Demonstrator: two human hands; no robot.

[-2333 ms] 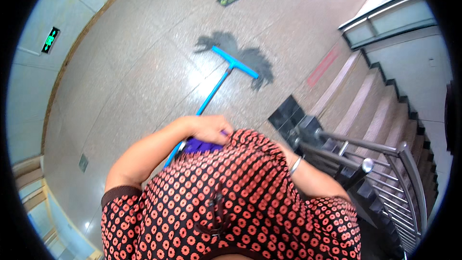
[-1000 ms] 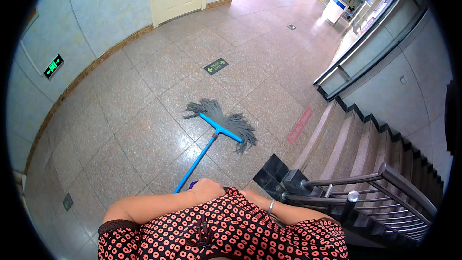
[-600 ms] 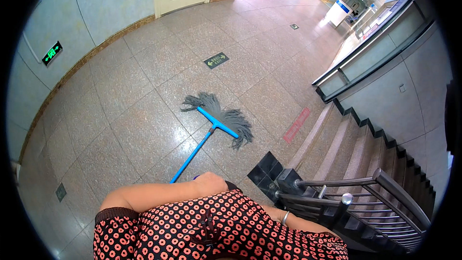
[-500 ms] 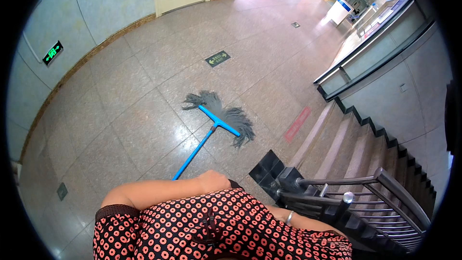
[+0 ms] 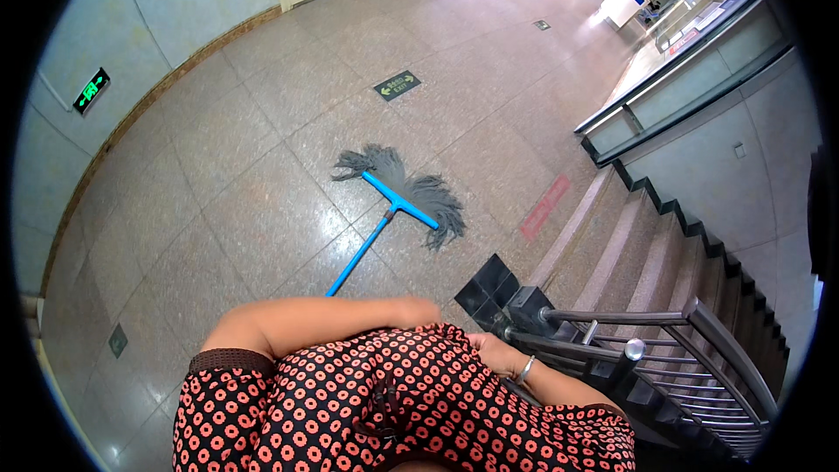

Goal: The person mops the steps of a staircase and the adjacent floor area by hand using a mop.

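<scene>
Fingers of the left hand (image 5: 418, 310) sit at the near end of the blue mop handle (image 5: 358, 255), though whether they close round it cannot be told, since the handle's end disappears behind the forearm and patterned dress. The right hand (image 5: 495, 351), with a bracelet at the wrist, is tucked against the dress, its fingers hidden. The handle slants away over the tiled floor (image 5: 227, 201) to the grey mop head (image 5: 411, 190), spread flat well ahead of both hands, left of the stair railing (image 5: 629, 332).
</scene>
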